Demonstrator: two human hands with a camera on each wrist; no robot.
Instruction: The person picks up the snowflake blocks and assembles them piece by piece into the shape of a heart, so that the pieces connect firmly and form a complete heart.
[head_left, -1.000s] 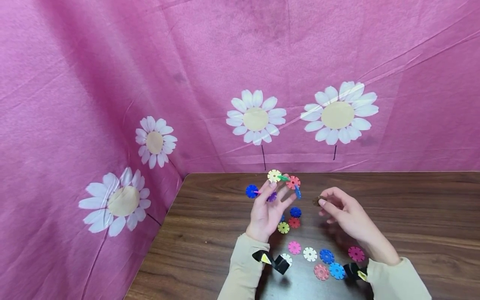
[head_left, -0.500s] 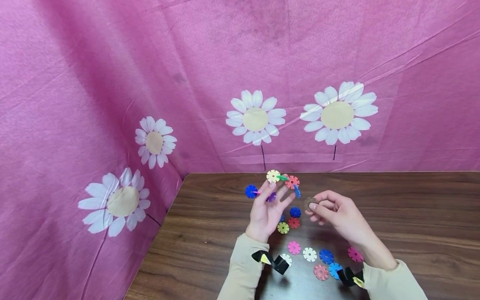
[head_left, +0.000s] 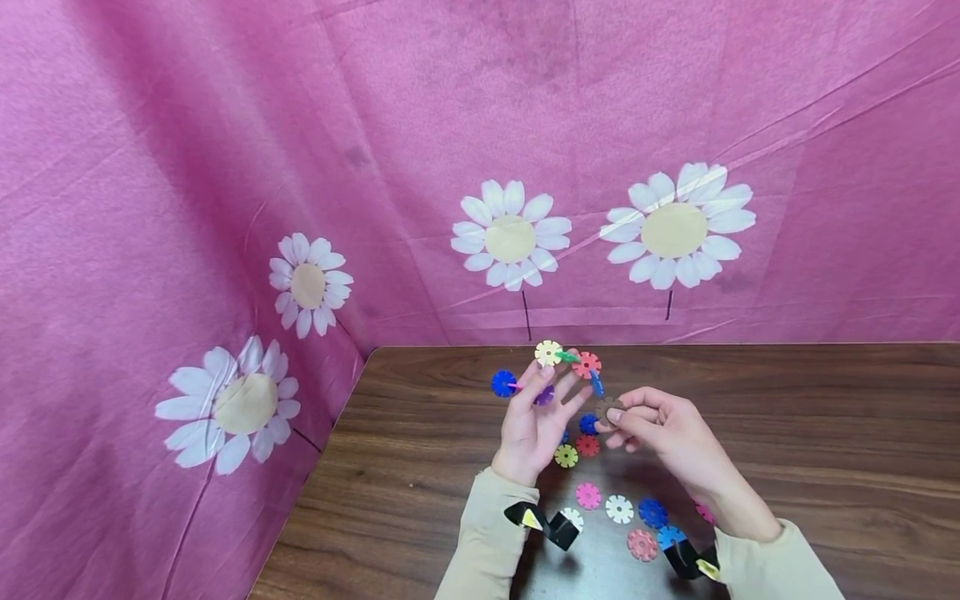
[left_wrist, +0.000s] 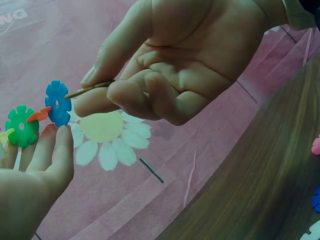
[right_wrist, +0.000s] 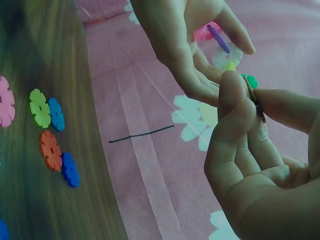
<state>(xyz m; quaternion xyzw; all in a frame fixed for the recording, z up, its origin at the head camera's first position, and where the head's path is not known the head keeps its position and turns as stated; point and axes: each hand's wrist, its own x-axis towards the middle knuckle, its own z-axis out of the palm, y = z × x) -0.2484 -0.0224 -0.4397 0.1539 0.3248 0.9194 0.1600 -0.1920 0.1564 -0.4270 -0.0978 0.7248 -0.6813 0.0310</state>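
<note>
Raised over the table, my left hand holds a chain of interlocking notched plastic discs, its thumb at the pale yellow disc and its other fingers spread behind. The chain has a dark blue disc at one end and a lighter blue disc at the other; a red disc joins the latter. Between thumb and index finger, my right hand pinches a brown disc. In the left wrist view, the brown disc's edge meets the rim of the chain's blue end disc.
Loose discs lie on the wooden table below the hands, including a yellow-green one, a red one, a pink one and a white one. A pink cloth printed with daisies hangs behind.
My right hand has moved left with the brown disc, bringing it up to the blue end of the chain. The left hand and its chain have stayed nearly still.
</note>
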